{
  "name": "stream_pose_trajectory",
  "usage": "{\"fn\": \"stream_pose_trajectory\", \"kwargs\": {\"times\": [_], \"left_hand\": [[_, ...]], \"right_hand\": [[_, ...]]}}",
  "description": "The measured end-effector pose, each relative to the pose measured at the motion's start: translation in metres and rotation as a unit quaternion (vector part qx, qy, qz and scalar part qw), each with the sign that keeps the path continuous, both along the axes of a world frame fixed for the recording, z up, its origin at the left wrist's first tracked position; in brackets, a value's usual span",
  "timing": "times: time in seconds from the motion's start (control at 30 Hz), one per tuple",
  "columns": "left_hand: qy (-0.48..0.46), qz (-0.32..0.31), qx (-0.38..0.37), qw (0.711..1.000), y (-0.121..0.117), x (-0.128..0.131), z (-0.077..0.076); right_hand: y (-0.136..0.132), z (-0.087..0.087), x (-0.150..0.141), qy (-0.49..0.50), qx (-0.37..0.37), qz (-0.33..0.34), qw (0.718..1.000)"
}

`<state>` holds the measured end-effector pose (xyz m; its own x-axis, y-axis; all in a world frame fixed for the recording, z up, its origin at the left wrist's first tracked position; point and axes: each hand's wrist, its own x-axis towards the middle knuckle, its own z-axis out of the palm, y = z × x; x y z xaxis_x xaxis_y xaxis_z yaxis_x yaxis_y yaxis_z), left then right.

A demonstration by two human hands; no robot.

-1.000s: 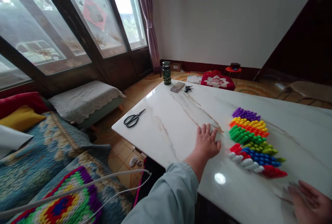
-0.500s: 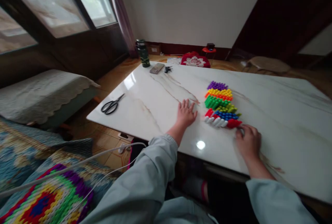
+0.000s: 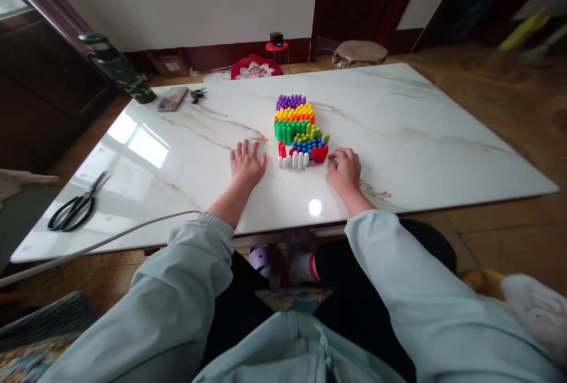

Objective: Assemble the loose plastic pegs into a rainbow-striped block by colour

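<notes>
My left hand (image 3: 247,164) lies flat on the white marbled table (image 3: 420,135), palm down with fingers spread, left of a cluster of small plastic pegs. Opposite it, my right hand (image 3: 345,169) rests with loosely bent fingers; nothing shows in it, and its fingertips come close to the red pegs (image 3: 319,153). Whether they touch, I cannot tell. White pegs (image 3: 300,161) stand at the near edge of the cluster. Behind are blue pegs (image 3: 303,145), green pegs (image 3: 286,131), olive pegs (image 3: 310,132), yellow pegs (image 3: 295,113), orange pegs (image 3: 311,119) and purple pegs (image 3: 290,101).
Black-handled scissors (image 3: 75,208) lie at the table's left. A camouflage bottle (image 3: 121,72), a phone (image 3: 173,99) and keys (image 3: 197,96) are at the far left corner. A white cable (image 3: 110,237) crosses the near left edge. Beyond the table stands a stool (image 3: 359,50).
The camera view has swung to the right, so the table and pegs appear further left. Both hands keep about the same places beside the pegs.
</notes>
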<state>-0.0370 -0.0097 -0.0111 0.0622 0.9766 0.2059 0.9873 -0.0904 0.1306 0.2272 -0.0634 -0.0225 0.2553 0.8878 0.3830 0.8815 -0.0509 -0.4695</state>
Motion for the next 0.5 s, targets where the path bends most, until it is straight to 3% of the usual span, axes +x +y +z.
{"fn": "stream_pose_trajectory", "kwargs": {"times": [0.33, 0.5], "left_hand": [[-0.007, 0.004, 0.003, 1.000, -0.004, 0.002, 0.005], [-0.019, -0.008, 0.010, 1.000, -0.003, 0.000, 0.005]], "right_hand": [[-0.001, 0.009, -0.007, 0.024, -0.031, -0.018, 0.999], [0.031, 0.033, 0.010, 0.136, -0.183, 0.043, 0.973]]}}
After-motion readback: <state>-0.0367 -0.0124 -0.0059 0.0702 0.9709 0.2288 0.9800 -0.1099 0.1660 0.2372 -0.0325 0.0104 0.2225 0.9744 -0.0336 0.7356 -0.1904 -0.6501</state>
